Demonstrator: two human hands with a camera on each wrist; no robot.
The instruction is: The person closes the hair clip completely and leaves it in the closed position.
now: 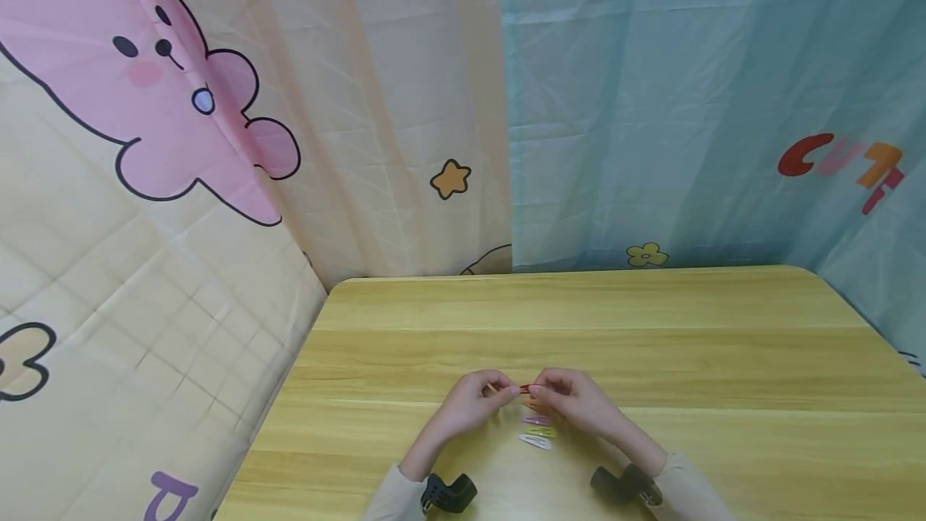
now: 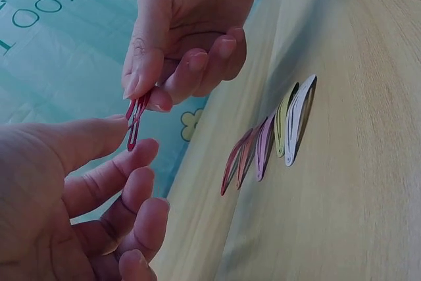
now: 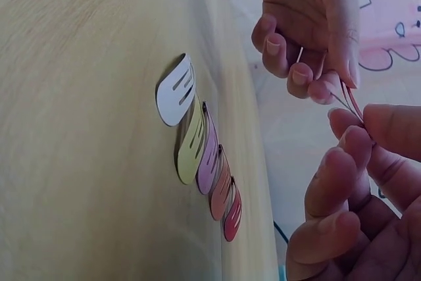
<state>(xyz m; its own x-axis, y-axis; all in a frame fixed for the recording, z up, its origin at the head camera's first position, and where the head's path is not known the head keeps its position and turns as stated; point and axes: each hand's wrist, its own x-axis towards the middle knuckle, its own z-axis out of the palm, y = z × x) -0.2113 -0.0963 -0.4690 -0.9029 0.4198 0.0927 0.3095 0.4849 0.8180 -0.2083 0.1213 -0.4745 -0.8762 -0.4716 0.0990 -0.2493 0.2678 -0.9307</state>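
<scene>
A red snap hair clip [image 2: 136, 123] is held up between both hands, above the table. My left hand [image 1: 472, 402] pinches one end between thumb and forefinger. At the opposite end, my right hand [image 1: 579, 402] pinches it the same way. In the right wrist view the clip's [image 3: 352, 102] two thin strips stand apart. Below the hands, more snap clips lie in a slanted row: white [image 3: 173, 95], yellow [image 3: 191, 149], purple [image 3: 208, 156], orange [image 3: 220, 189] and a second red clip [image 3: 233, 215].
The wooden table [image 1: 405, 344] runs back to a patterned curtain [image 1: 405, 119]. More printed cloth [image 1: 108, 288] hangs along the left side. A black wrist camera [image 1: 448, 494] is strapped to the left wrist, and another [image 1: 626, 485] to the right.
</scene>
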